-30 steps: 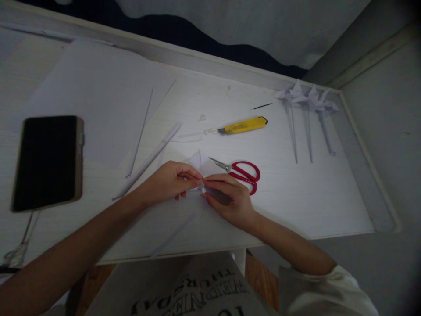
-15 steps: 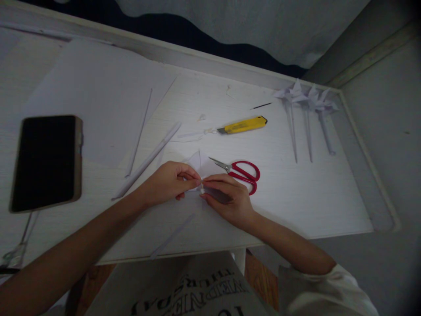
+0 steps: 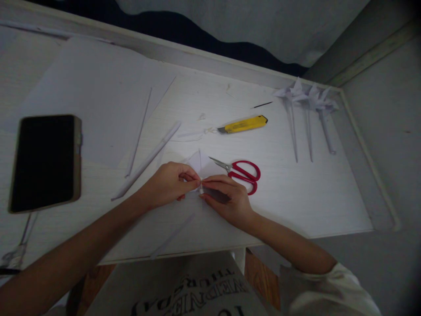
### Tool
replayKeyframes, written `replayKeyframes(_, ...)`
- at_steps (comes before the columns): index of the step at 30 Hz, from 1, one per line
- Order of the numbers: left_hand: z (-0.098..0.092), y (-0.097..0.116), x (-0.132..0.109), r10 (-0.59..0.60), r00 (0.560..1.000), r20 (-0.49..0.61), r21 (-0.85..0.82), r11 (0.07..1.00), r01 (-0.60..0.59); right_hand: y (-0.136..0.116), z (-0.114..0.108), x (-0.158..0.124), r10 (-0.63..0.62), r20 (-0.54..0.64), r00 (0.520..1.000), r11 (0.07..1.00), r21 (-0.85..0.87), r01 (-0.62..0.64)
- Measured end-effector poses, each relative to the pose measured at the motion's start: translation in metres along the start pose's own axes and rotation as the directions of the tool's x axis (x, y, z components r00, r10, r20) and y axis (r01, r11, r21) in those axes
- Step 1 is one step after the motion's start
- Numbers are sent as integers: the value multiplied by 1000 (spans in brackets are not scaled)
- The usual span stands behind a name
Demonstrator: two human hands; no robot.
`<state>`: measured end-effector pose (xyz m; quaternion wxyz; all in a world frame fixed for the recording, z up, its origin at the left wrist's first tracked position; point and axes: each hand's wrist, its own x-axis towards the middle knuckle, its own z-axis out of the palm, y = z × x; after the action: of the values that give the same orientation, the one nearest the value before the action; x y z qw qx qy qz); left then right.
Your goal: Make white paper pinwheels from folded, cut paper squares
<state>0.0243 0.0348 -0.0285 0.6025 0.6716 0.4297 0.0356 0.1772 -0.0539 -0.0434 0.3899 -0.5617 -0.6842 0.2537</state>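
With left hand (image 3: 174, 184) and right hand (image 3: 233, 199) together, pinched at the near end of the folded white paper (image 3: 205, 164), press lightly, evenly.

Folded paper (image 3: 200, 160): white, matt, creased
Big sheet (image 3: 98, 96): white paper, matt, smooth
Rolled sticks (image 3: 148, 160): white paper, matt
Flowers (image 3: 297, 92): folded white paper, matt, sharp creases
Scissors (image 3: 229, 168): bare metal blades, smooth red plastic-looking handles
Cutter (image 3: 243, 124): yellow plastic-looking body, smudged; grey metal blade
Phone (image 3: 44, 164): smooth dark screen
Surface (image 3: 312, 197): white, faint grain lines
Shirt (image 3: 164, 281): matt cloth, printed lettering
Floor (image 3: 263, 281): brown wood, grain showing
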Motion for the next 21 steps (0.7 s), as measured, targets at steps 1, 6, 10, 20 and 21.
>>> replayKeyframes(1,0,0,0,2,1000,-1,-2,1000,-2,0,0,0,-1,-1,1000,1000,-1,1)
replayKeyframes(6,0,-1,0,-2,1000,-2,-6,1000,2,1,1,0,9,-2,1000,1000,-10,-9)
replayKeyframes(10,0,-1,0,-12,1000,-7,-9,1000,12,1,0,0,-2,-5,1000,1000,-12,2)
replayKeyframes(20,2,0,0,-1,1000,-30,16,1000,2,2,1,-1,10,-6,1000,1000,-21,-10)
replayKeyframes(21,2,0,0,-1,1000,-29,18,1000,1,2,1,-1,9,-6,1000,1000,-23,-9)
